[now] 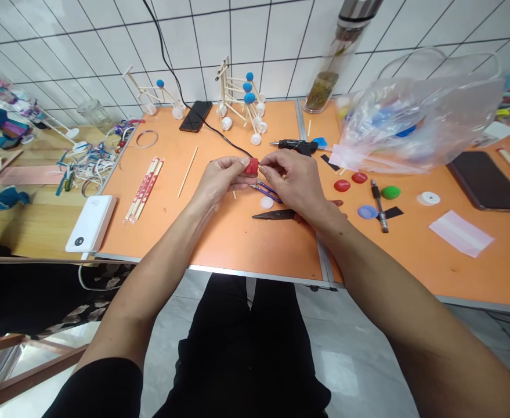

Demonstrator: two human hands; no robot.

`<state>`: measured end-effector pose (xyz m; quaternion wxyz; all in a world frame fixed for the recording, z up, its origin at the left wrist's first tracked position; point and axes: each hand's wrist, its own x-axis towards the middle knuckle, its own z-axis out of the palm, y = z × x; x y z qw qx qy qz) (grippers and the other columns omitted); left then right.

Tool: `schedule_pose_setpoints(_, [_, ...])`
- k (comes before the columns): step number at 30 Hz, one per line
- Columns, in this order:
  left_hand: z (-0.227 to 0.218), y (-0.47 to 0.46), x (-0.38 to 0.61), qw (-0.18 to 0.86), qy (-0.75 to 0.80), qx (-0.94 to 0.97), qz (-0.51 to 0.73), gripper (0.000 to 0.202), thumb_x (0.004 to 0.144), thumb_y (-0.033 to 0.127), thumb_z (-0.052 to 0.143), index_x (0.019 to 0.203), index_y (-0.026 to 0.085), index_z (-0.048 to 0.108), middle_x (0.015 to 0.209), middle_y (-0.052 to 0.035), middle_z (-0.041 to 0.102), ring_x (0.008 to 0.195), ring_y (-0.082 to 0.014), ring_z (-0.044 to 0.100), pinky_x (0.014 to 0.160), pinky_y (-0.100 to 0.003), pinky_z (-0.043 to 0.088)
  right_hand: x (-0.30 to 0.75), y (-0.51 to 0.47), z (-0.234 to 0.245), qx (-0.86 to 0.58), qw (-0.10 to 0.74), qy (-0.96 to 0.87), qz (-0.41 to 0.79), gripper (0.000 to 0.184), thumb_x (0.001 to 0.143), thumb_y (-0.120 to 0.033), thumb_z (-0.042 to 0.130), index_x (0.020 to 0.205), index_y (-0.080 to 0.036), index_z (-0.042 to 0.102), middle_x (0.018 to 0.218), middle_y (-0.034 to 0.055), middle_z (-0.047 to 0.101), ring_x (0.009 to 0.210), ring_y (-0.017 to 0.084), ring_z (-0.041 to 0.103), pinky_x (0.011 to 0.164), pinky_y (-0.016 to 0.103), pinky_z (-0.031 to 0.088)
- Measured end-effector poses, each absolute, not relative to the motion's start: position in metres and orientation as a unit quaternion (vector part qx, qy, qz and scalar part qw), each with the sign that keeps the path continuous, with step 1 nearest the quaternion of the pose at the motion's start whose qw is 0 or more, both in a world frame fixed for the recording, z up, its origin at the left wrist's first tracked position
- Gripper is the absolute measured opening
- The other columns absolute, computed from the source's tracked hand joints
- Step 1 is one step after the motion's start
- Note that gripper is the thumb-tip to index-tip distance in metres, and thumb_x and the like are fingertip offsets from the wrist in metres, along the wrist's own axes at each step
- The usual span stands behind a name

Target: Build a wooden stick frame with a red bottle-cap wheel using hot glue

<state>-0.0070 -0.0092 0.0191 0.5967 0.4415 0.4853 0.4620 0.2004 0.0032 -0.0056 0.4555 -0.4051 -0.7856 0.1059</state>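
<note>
Left hand [222,181] pinches a small red plastic piece [251,167] between thumb and fingertips, above the orange tabletop [220,244]; right hand [287,183] presses its fingertips against the piece's right end. Caution: a loosened pinch may drop the piece onto the purple-handled scissors [266,191] just below. Pointed black steel shears [272,215] lie under the right hand, so a careless downward move risks a cut. A black hot glue gun [293,146] points toward the hands; if heated, its nozzle is a burn hazard. A clear plastic bag [415,113] holds blue pieces [405,130]; a glass tumbler [324,87] holds brown leaves [322,90].
</note>
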Motion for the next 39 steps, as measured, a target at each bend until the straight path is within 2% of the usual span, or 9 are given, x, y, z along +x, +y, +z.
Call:
schedule_pose_setpoints(9, [0.018,-0.009,-0.008,0.598,0.481,0.442,0.464,0.027,0.099,0.041,0.091,0.100,0.017,0.080,0.098,-0.0074,0.091,0.082,-0.0164,0.089,0.072,-0.020,0.064,0.199,0.003,-0.005,-0.397,0.457,-0.789,0.100,0.013,0.099,-0.025,0.067,0.092,-0.025,0.078,0.089,0.0059,0.082,0.082,0.025,0.073,0.082,0.041,0.058])
schedule_pose_setpoints(19, [0.019,-0.009,-0.007,0.595,0.480,0.443,0.468,0.019,0.104,0.035,0.084,0.099,0.017,0.081,0.097,-0.0069,0.090,0.080,-0.0155,0.088,0.071,-0.020,0.064,0.199,0.003,-0.006,-0.403,0.449,-0.792,0.094,0.011,0.099,-0.025,0.068,0.093,-0.026,0.076,0.090,0.0061,0.082,0.082,0.024,0.071,0.082,0.041,0.058])
schedule_pose_setpoints(22, [0.020,-0.010,-0.006,0.596,0.482,0.449,0.459,0.025,0.100,0.040,0.090,0.097,0.018,0.080,0.095,-0.0059,0.089,0.082,-0.0161,0.088,0.073,-0.021,0.063,0.199,0.003,-0.007,-0.409,0.443,-0.794,0.084,0.010,0.098,-0.024,0.067,0.092,-0.026,0.075,0.088,0.0054,0.080,0.080,0.024,0.070,0.081,0.041,0.058])
schedule_pose_setpoints(24, [0.024,-0.010,-0.009,0.588,0.487,0.457,0.455,0.035,0.095,0.050,0.095,0.096,0.019,0.078,0.093,-0.0055,0.087,0.083,-0.0176,0.087,0.074,-0.022,0.063,0.199,0.003,-0.007,-0.408,0.445,-0.793,0.081,0.011,0.098,-0.023,0.067,0.091,-0.026,0.074,0.086,0.0051,0.079,0.079,0.024,0.069,0.081,0.041,0.057])
schedule_pose_setpoints(27, [0.031,-0.005,-0.023,0.521,0.515,0.470,0.492,0.046,0.091,0.062,0.098,0.096,0.022,0.076,0.092,-0.0049,0.085,0.081,-0.0177,0.083,0.074,-0.025,0.061,0.201,0.003,-0.005,-0.416,0.446,-0.787,0.089,0.011,0.098,-0.022,0.067,0.090,-0.025,0.074,0.087,0.0053,0.078,0.080,0.024,0.070,0.080,0.041,0.057])
schedule_pose_setpoints(29, [0.035,0.001,-0.037,0.429,0.550,0.480,0.531,0.039,0.095,0.057,0.093,0.092,0.023,0.074,0.089,-0.0037,0.082,0.076,-0.0155,0.076,0.072,-0.026,0.057,0.202,0.004,-0.004,-0.422,0.446,-0.783,0.098,0.011,0.097,-0.021,0.067,0.090,-0.025,0.075,0.088,0.0057,0.079,0.080,0.024,0.070,0.079,0.041,0.057])
schedule_pose_setpoints(31, [0.034,0.008,-0.052,0.330,0.585,0.514,0.534,0.027,0.101,0.041,0.085,0.085,0.023,0.072,0.083,-0.0026,0.077,0.074,-0.0150,0.068,0.072,-0.028,0.053,0.203,0.004,-0.004,-0.426,0.445,-0.781,0.104,0.011,0.096,-0.021,0.067,0.090,-0.024,0.075,0.088,0.0056,0.080,0.079,0.024,0.070,0.077,0.041,0.056])
schedule_pose_setpoints(34, [0.030,0.015,-0.068,0.236,0.635,0.587,0.444,0.018,0.092,0.018,0.077,0.076,0.022,0.070,0.078,-0.0028,0.070,0.078,-0.0181,0.062,0.078,-0.032,0.051,0.205,0.007,-0.007,-0.431,0.440,-0.781,0.105,0.010,0.095,-0.021,0.069,0.089,-0.025,0.075,0.084,0.0046,0.078,0.078,0.025,0.069,0.077,0.042,0.056])
schedule_pose_setpoints(39, [0.024,0.015,-0.070,0.171,0.700,0.638,0.273,0.017,0.082,0.014,0.078,0.071,0.024,0.070,0.078,-0.0066,0.069,0.086,-0.0279,0.065,0.090,-0.044,0.052,0.207,0.008,-0.011,-0.429,0.426,-0.787,0.119,0.011,0.096,-0.022,0.070,0.089,-0.026,0.077,0.085,0.0047,0.079,0.078,0.025,0.069,0.077,0.043,0.056])
